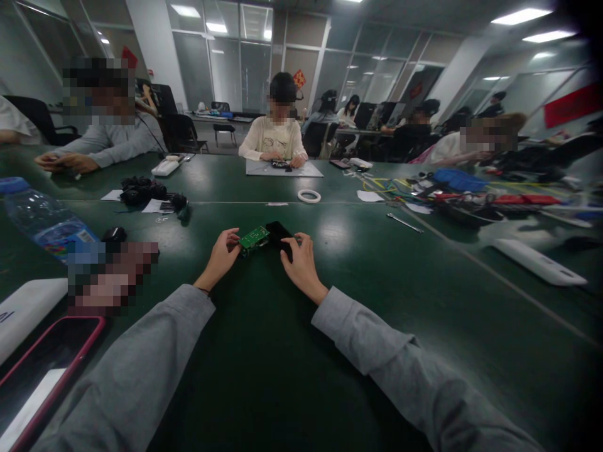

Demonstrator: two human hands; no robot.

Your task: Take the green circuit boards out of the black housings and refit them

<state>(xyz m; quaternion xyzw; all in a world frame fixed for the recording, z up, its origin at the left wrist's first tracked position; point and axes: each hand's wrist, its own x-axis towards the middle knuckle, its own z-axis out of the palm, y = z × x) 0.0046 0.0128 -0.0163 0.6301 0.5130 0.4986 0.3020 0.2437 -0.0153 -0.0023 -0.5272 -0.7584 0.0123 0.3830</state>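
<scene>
A green circuit board (254, 238) with small parts on its underside is held at its left edge by my left hand (220, 256), thumb and fingers closed on it. Just right of it, a black plastic case (277, 231) is gripped by my right hand (302, 265), fingers curled over its right side. The board's right end meets or nearly meets the case; I cannot tell whether they touch. Both are near the middle of the green table (245, 351). What lies inside the case is hidden.
To my left are a water bottle (51, 220), a red-framed phone (51, 358) and a white box-like device (28, 307). Ahead lies a tape ring (309, 196); to the right, a wrench (405, 223), tangled cables (499, 201) and a white power strip (539, 262). A person (277, 135) works opposite.
</scene>
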